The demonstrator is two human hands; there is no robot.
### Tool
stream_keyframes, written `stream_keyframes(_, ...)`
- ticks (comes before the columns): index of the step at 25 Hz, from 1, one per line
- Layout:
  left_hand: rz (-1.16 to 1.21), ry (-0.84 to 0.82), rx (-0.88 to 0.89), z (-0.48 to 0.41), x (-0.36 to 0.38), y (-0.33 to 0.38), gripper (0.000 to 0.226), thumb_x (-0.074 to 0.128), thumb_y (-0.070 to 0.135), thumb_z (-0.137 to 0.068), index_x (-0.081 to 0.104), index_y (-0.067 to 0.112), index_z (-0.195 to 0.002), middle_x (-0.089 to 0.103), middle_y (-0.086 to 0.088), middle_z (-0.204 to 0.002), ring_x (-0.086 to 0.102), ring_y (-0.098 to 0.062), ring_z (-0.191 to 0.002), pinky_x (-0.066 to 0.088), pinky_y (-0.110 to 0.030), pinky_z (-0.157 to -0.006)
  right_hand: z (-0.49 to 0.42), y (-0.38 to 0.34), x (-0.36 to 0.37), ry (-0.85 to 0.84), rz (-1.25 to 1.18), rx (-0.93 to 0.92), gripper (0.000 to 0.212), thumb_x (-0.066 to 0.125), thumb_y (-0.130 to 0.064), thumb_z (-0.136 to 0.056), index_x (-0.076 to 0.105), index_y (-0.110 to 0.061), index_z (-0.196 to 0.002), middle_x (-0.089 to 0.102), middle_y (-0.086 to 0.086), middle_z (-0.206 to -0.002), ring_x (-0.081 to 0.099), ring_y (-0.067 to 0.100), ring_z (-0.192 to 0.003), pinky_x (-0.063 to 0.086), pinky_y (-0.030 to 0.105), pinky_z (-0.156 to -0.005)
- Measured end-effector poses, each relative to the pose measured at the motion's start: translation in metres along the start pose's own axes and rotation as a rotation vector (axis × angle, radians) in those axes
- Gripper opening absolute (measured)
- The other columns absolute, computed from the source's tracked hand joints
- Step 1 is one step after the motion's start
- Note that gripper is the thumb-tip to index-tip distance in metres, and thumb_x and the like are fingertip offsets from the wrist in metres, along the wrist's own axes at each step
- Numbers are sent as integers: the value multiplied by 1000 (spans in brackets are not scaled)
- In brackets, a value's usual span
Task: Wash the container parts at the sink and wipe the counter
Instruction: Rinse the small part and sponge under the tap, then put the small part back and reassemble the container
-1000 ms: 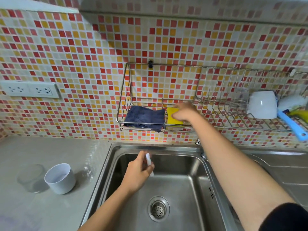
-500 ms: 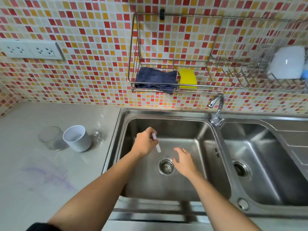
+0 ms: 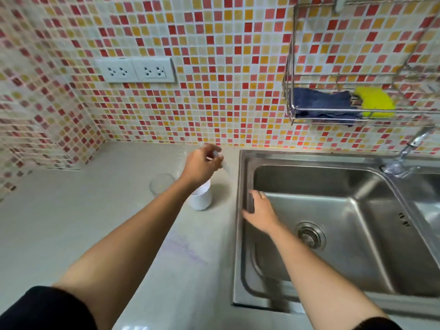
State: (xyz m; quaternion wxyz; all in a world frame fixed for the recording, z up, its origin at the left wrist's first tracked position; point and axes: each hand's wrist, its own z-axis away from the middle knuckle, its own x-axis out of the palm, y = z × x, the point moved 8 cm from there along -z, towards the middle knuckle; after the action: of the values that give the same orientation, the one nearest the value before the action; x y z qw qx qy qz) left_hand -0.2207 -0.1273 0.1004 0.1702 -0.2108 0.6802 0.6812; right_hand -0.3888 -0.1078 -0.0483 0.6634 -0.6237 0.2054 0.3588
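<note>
My left hand (image 3: 201, 166) hovers over the counter (image 3: 95, 222), shut on a small white tube-like container part (image 3: 221, 163). Just below it stands a white cup (image 3: 201, 198), partly hidden by my wrist, with a clear glass cup (image 3: 162, 184) to its left. My right hand (image 3: 259, 210) is open, fingers spread, at the left wall of the steel sink (image 3: 333, 234). A faint purple smear (image 3: 185, 248) marks the counter near the sink edge.
A wire rack (image 3: 357, 115) on the tiled wall holds a dark blue cloth (image 3: 321, 103) and a yellow sponge (image 3: 373, 102). The faucet (image 3: 404, 153) stands at the far right. A double socket (image 3: 135, 70) sits on the wall. The drain (image 3: 310, 235) lies in the basin.
My left hand carried the white part out of the sink leftwards to above the cups. My right hand shifted from near the drain to the basin's left wall. The view swung left.
</note>
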Motion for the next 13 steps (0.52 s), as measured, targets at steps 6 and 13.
stream_keyframes(6, -325, -81, 62, -20, -54, -61, 20, 60, 16, -90, 65, 9, -108, 69, -8, -102, 63, -21, -90, 49, -25, -80, -23, -60, 60, -44, -51, 6, 92, 77, -42, -70, 29, -9, -141, 36, 11, -144, 36, 24, -131, 30, 29, -106)
stream_keyframes(13, -486, -220, 155, -43, -41, -103, 21, 55, 12, -91, 66, 9, -109, 70, -11, -104, 62, -25, -91, 45, -24, -73, -49, -95, 85, 29, -230, -1, 98, 85, -42, -56, 32, -21, -136, 44, 1, -133, 45, 17, -119, 40, 30, -95)
